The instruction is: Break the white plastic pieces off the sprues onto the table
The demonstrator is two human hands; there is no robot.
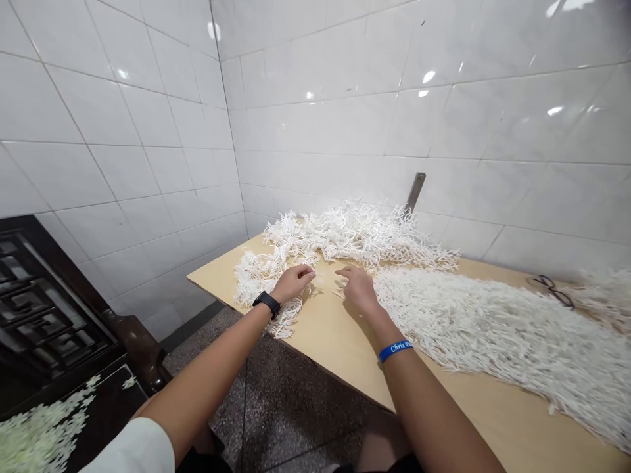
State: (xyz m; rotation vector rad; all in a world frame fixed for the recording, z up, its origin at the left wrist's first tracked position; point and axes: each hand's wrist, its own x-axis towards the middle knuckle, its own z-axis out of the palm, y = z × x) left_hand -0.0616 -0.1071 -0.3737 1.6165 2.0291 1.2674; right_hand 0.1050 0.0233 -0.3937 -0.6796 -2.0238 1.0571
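Observation:
White branching strands lie in a loose heap [355, 233] at the back of the wooden table [328, 338], with a smaller bunch [256, 272] at the left. A long, dense mat of white pieces [493, 322] covers the right side. My left hand [294, 281], below a black watch, has its fingers pinched together beside the left bunch; a thin whitish piece shows at its fingertips. My right hand [359, 288], above a blue wristband, is closed with the index finger towards the left hand. Whatever it holds is too small to name. A gap separates the hands.
Scissors [555, 289] with dark handles lie at the back right. A metal strip [415, 192] stands against the tiled wall behind the heap. At the lower left, a dark carved wooden chair [142, 351] bears pale flower-shaped pieces [46, 430].

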